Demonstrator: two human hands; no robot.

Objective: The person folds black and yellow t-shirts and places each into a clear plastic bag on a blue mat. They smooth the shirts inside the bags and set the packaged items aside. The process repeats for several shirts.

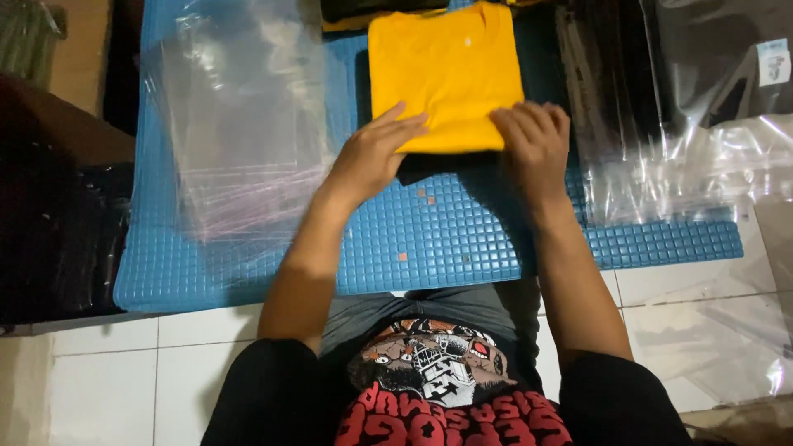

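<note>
A folded yellow shirt [444,70] lies on a dark board on the blue padded mat [429,239]. My left hand [376,153] rests with fingers spread on the shirt's near left corner. My right hand [535,144] presses flat on the near right corner, fingers curled over the edge. Both hands lie on the fold at the shirt's near edge.
A stack of clear plastic bags [239,124] lies on the mat's left part. More clear bags and packed dark garments [702,107] sit at the right. Dark bundles [58,223] are at far left. White floor tiles [107,372] run below the mat, with my knees over them.
</note>
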